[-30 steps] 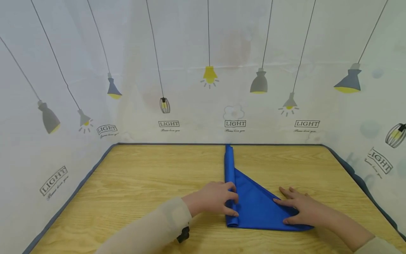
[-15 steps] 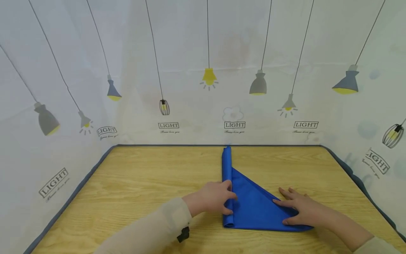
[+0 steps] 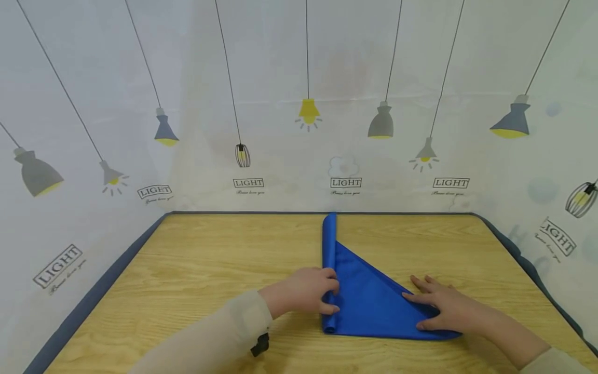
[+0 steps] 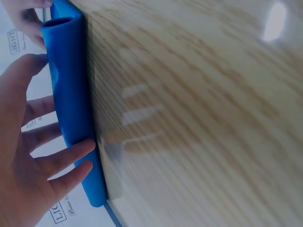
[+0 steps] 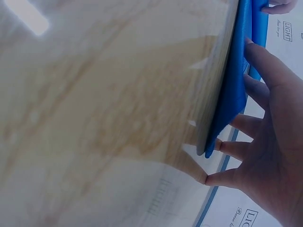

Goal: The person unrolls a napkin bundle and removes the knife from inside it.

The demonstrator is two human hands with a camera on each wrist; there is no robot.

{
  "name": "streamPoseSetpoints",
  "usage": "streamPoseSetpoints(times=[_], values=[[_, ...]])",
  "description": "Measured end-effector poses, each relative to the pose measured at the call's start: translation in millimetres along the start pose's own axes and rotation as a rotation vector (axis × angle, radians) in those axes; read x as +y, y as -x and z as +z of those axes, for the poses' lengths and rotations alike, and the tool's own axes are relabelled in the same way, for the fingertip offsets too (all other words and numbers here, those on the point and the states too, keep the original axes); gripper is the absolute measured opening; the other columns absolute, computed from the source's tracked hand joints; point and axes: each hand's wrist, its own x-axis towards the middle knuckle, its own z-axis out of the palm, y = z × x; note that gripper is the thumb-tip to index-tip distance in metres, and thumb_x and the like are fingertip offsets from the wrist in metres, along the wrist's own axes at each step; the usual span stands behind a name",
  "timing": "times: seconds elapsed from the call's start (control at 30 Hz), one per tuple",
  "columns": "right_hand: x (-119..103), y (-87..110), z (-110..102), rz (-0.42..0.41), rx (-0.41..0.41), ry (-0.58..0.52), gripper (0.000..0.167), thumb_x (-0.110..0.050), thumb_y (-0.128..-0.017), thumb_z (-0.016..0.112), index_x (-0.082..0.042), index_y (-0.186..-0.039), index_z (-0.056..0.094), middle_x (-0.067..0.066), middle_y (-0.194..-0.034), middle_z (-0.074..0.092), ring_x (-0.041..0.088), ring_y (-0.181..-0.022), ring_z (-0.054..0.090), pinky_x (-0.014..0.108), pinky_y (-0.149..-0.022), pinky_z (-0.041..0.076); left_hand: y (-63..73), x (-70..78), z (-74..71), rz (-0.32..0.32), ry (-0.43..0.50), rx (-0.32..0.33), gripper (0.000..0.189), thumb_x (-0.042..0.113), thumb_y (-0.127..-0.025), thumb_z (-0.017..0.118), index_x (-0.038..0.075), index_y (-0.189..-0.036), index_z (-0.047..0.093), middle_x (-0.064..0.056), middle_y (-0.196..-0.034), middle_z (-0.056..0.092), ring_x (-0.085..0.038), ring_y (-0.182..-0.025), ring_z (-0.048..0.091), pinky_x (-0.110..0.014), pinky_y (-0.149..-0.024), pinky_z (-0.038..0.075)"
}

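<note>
A blue cloth with a satiny sheen (image 3: pixel 364 301) lies on the wooden table. Its left side forms a long roll (image 3: pixel 329 246) running away from the person to the back wall; its right part lies flat as a triangle. My left hand (image 3: pixel 303 291) lies over the near half of the roll, fingers bent round it and thumb toward the near end. In the left wrist view the roll's hollow end (image 4: pixel 61 22) shows. My right hand (image 3: pixel 450 310) rests with fingers spread on the triangle's right corner, some fingertips beyond the slanting edge on the table.
The wooden table (image 3: pixel 210 259) extends on both sides of the cloth. White sheeting (image 3: pixel 280 171) printed with lamps encloses its back and sides. A small black device (image 3: pixel 260 344) sits below the left sleeve's cuff.
My left hand and the roll have moved a little to the left, and the flat part of the cloth has widened. My right hand has stayed in place.
</note>
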Motion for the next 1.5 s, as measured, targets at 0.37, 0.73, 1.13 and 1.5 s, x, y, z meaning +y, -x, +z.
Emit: streamPoseSetpoints(times=[0.37,0.73,1.13,1.5], values=[[-0.8,2.7,0.4,0.01,-0.011,-0.003,0.072,-0.055,-0.082,0.07,-0.015,-0.141,0.054,0.027,-0.153,0.026,0.059,-0.136,0.013,0.082,-0.09,0.012,10.5,-0.7,-2.6,-0.045,0.002,-0.026,0.039,0.058,-0.085,0.068,0.03,-0.112,0.065,0.003,-0.121,0.052,-0.008,-0.086,0.057,-0.025,-0.069,0.049],[-1.2,3.0,-2.2,-0.002,-0.013,-0.016,0.073,-0.055,-0.083,0.069,-0.015,-0.142,0.053,0.027,-0.154,0.025,0.058,-0.136,0.012,0.081,-0.092,0.012,16.7,-6.3,-0.2,0.014,-0.06,-0.045,0.029,0.047,-0.091,0.062,0.035,-0.116,0.067,0.006,-0.134,0.052,-0.015,-0.106,0.057,-0.029,-0.08,0.05],[0.5,2.0,-0.4,0.01,-0.01,-0.016,0.074,-0.056,-0.082,0.069,-0.015,-0.142,0.052,0.026,-0.154,0.024,0.058,-0.137,0.011,0.08,-0.093,0.012,22.0,-13.4,-1.5,0.011,-0.016,0.002,0.037,0.064,-0.087,0.059,0.03,-0.1,0.064,0.003,-0.116,0.053,-0.004,-0.075,0.049,-0.022,-0.064,0.046],[-1.8,2.1,-2.3,0.005,-0.012,-0.02,0.075,-0.055,-0.082,0.07,-0.013,-0.142,0.053,0.027,-0.154,0.024,0.058,-0.136,0.011,0.08,-0.093,0.014,30.3,-17.6,-3.9,-0.041,0.044,-0.045,0.032,0.05,-0.085,0.071,0.026,-0.103,0.06,0.001,-0.119,0.05,-0.006,-0.076,0.048,-0.022,-0.068,0.045]])
